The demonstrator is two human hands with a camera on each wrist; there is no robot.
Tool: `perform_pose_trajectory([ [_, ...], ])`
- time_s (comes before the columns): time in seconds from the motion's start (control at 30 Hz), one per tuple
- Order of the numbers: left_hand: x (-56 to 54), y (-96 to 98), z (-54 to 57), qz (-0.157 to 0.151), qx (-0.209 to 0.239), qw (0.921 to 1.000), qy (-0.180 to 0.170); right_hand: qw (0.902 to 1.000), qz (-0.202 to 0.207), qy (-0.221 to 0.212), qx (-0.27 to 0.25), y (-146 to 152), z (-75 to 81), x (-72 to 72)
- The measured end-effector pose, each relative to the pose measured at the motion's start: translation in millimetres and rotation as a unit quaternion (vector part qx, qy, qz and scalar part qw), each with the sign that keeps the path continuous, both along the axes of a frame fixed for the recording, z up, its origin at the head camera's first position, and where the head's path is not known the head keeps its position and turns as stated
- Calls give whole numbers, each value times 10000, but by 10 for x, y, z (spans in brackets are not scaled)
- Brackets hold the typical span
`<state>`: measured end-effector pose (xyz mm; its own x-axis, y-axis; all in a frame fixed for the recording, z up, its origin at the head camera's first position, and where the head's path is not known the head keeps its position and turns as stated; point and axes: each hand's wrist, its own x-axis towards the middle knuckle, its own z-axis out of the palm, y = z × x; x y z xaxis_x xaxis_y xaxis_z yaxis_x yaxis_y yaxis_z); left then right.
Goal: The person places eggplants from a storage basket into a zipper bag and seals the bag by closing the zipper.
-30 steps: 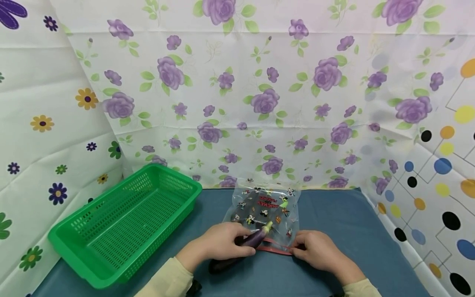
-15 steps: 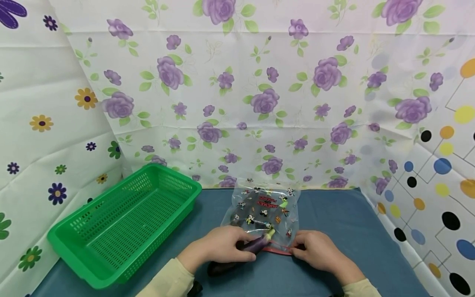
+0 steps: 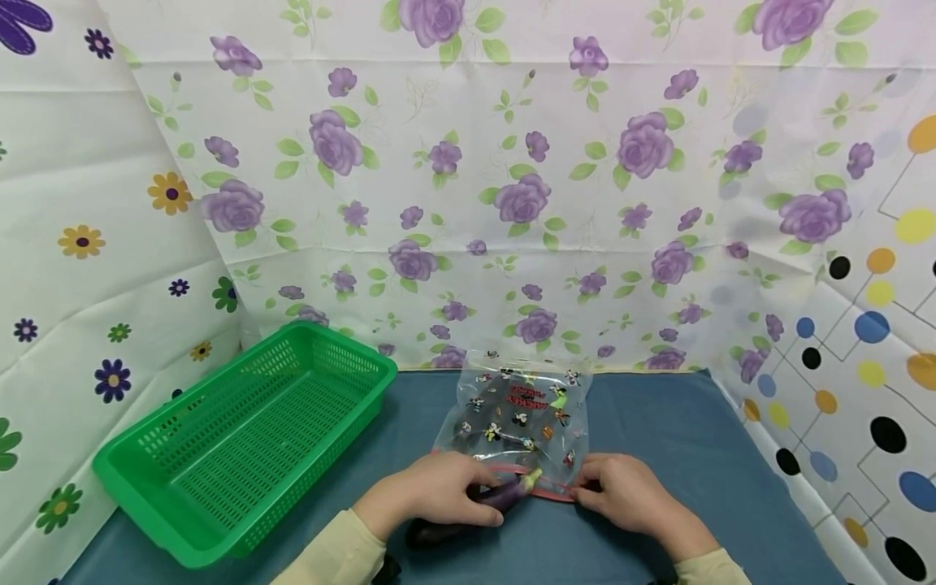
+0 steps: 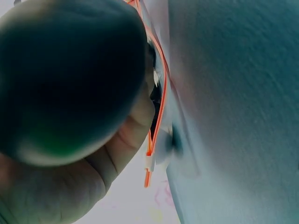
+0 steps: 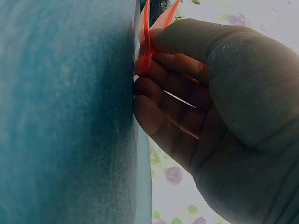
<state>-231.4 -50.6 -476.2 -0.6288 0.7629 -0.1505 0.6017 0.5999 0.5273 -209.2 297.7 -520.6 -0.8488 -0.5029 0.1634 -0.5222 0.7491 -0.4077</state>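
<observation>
My left hand grips a dark purple eggplant around its middle. The eggplant's pale green stem end points at the mouth of a clear zip bag printed with cartoon figures. In the left wrist view the eggplant fills much of the picture, with the bag's red-orange zip edge just beyond it. My right hand pinches the right end of the bag's red rim. The right wrist view has that rim between thumb and fingers. Dark shapes show through the bag; their kind is unclear.
To the left, a green perforated plastic basket stands on the blue table cloth. Patterned cloth sheets hang at the back and on both sides.
The left hand has drawn the eggplant slightly down toward me, and its stem end now sits lower, by the bag's red rim. My right hand has stayed in place.
</observation>
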Motion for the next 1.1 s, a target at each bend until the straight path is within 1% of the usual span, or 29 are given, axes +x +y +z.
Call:
perform_pose_trajectory([
  [0.23, -19, 18, -20, -47, -97, 9998, -146, 10000, -3, -34, 15, -1, 1, -6],
  [0.53, -9, 26, -28, -136, -195, 9997, -99, 10000, -25, -74, 34, 3, -9, -14],
  [0.87, -31, 101, -49, -32, -359, 9990, -256, 10000, -8, -93, 32, 18, -4, -8],
  [1.0, -41, 140, -65, 13, -410, 9988, -268, 10000, 7, -84, 28, 15, -4, -7],
  [1.1, -49, 171, -76, -9, -451, 9986, -260, 10000, 24, -89, 23, 14, -7, -6],
])
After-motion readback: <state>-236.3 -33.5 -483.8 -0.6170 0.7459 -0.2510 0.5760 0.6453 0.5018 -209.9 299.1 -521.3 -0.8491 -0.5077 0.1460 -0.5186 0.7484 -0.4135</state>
